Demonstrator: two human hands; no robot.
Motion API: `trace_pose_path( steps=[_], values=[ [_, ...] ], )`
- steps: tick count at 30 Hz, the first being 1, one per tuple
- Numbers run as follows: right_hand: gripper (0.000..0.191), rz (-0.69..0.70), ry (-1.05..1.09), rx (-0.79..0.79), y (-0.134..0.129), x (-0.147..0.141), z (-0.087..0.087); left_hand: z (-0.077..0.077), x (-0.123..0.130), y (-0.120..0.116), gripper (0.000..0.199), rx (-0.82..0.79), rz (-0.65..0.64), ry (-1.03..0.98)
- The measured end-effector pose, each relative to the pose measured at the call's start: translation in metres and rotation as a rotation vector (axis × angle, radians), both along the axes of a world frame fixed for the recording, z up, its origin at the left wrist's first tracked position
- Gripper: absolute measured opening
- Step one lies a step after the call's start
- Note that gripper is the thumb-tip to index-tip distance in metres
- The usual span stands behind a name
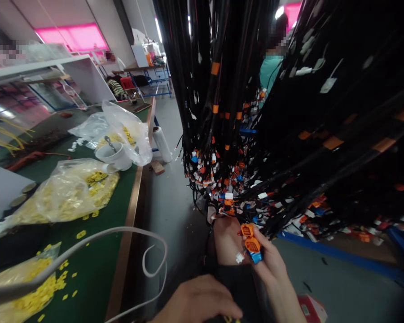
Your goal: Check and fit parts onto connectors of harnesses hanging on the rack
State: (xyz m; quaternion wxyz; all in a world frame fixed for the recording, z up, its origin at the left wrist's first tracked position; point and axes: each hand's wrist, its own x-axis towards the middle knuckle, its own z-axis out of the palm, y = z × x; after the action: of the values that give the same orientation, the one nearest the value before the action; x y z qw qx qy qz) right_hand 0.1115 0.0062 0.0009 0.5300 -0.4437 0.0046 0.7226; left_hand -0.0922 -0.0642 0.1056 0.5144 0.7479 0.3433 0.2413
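So the left hand (202,298) was nearest, palm down over the lap, fingers loosely curled and partly open. A few yellow bits (234,320) sat right by its fingertips, but I couldn't tell if it had hold of any. The right hand (274,269) was closed in a pinch, thumb and fingers around two orange connectors (252,245), just above the bare leg (225,237). Their cavity faces were turned up toward the wearer, I'd guess so the slots were easy to see. A blue connector (256,257) was bunched in right below them, and a white plug (239,257) dangled beside, probably because it was all one wire bunch.

Left of the lap, a green table (99,253) had yellow pieces spilling from a bag (33,287), likely parked there for easy reach. A fuller bag (67,193) lay past it, then a white cup (112,154) with a handle sticking out.

Ahead and right, black wire bundles (202,89) hung with their plug ends low, which I reckon kept them near lap height. Way behind those was a person in teal (269,72).
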Motion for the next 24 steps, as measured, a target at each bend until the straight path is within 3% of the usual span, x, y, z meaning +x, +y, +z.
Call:
trace_pose_path(
  steps=[2, 5, 10, 17, 24],
  values=[
    [0.038, 0.017, 0.006, 0.001, -0.001, 0.002, -0.001, -0.004, 0.021, 0.007, 0.025, -0.001, 0.083, -0.062],
    [0.033, 0.061, 0.017, 0.011, -0.003, 0.004, -0.002, -0.011, 0.046, 0.018, 0.024, -0.041, 0.333, -0.084],
    [0.034, 0.024, 0.053, 0.02, -0.005, 0.007, -0.002, -0.028, 0.066, 0.047, 0.018, -0.004, 0.598, -0.063],
    [0.031, 0.044, 0.072, 0.022, -0.006, 0.009, -0.003, -0.057, 0.073, 0.062, 0.012, 0.065, 0.638, -0.004],
    [0.028, 0.081, 0.047, 0.049, -0.007, 0.004, -0.005, -0.059, 0.076, 0.061, 0.012, 0.047, 0.662, -0.001]
  ],
)
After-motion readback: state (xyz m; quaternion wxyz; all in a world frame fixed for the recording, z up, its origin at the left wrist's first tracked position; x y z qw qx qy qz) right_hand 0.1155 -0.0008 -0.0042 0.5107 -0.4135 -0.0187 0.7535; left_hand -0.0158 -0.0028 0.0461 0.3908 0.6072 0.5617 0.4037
